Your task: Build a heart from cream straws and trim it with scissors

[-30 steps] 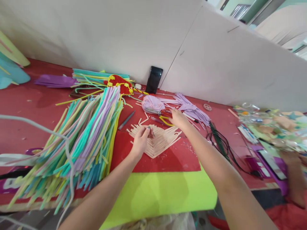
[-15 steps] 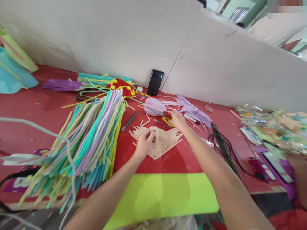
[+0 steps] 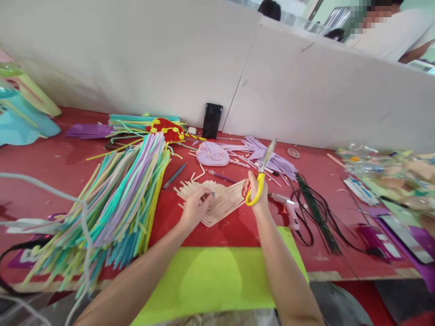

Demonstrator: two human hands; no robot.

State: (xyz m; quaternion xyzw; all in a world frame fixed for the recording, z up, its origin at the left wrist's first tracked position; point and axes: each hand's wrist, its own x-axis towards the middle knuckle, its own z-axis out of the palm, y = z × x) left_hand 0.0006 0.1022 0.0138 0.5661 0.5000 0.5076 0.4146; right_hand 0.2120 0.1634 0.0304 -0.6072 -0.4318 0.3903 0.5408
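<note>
My right hand (image 3: pixel 255 189) holds a pair of scissors (image 3: pixel 261 174) with yellow and red handles, the blades pointing up and away from me. Beneath and left of it lies a cream piece (image 3: pixel 224 201) of pipe cleaners set side by side in a V shape. Over the left part of that piece, my left hand (image 3: pixel 197 206) is closed, fingertips pinched on a small greyish thing too little to name. Beyond the hands rests a lilac rounded pad (image 3: pixel 212 154) with pink edging. A purple pen-like stick (image 3: pixel 221 176) lies between pad and cream piece.
A big bundle of pastel pipe cleaners (image 3: pixel 125 194) covers the left side. A phone (image 3: pixel 212 120) leans on the white partition (image 3: pixel 136 59). At right are a pink glue gun (image 3: pixel 288 210), green stems (image 3: pixel 316 213) and black cable. A yellow-green sheet (image 3: pixel 210 280) lies along the front edge.
My right hand has drawn back towards me from the lilac pad with the scissors, whose blades have swung to point upward. My left hand still pinches at the cream piece.
</note>
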